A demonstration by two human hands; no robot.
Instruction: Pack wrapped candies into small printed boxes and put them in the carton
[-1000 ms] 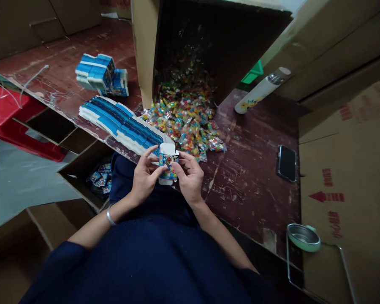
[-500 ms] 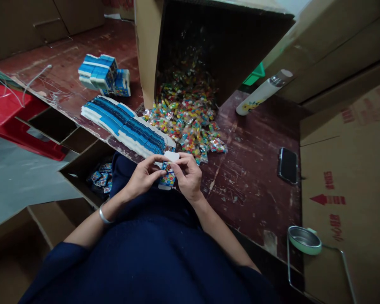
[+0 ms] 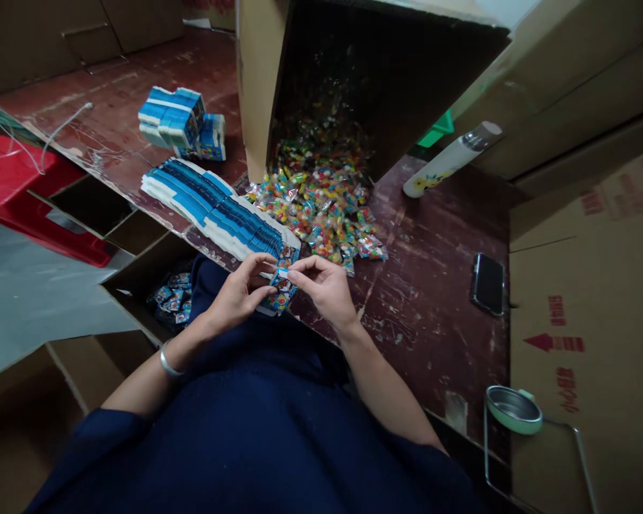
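Observation:
A small printed candy box (image 3: 279, 294), blue with bright pictures, is held at the table's front edge. My left hand (image 3: 241, 291) is closed on its left side, thumb and fingers around it. At its upper end my right hand (image 3: 324, 285) pinches the white flap between thumb and fingers. Just beyond lies a long row of flat, unfolded blue-and-white boxes (image 3: 208, 203), overlapping one another. Small clear packets of colourful candies (image 3: 321, 207) spill in a heap from a tipped carton (image 3: 257, 93) behind the hands.
Bundled flat boxes (image 3: 174, 118) sit at the back left. On the right are a white flask (image 3: 444, 164), a phone (image 3: 487, 284) and a metal cup (image 3: 514, 408). An open carton (image 3: 133, 300) with filled boxes is below the table's edge, near a red stool (image 3: 11, 178).
The white flap that stood up at the box's upper end is now folded down under my right fingers. My right hand has turned over the box top. The view has shifted slightly.

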